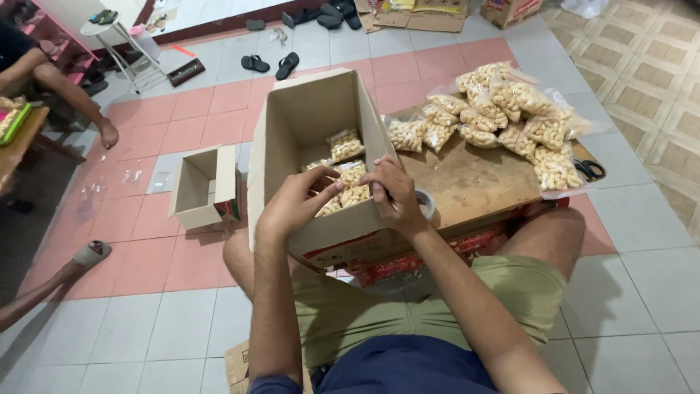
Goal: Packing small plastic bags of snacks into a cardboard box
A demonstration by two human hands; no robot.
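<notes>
Cardboard box [306, 124], large and open-topped, stands at the near edge of a low wooden table [467, 182], holding clear snack packets [344, 146]. The left hand [292, 206] curls over the box's near wall, fingers bent around packets inside. The right hand [394, 193] grips that same wall's rim beside it. Behind the box, more packets form a heap [503, 109]; left of it sits a small box [203, 186].
</notes>
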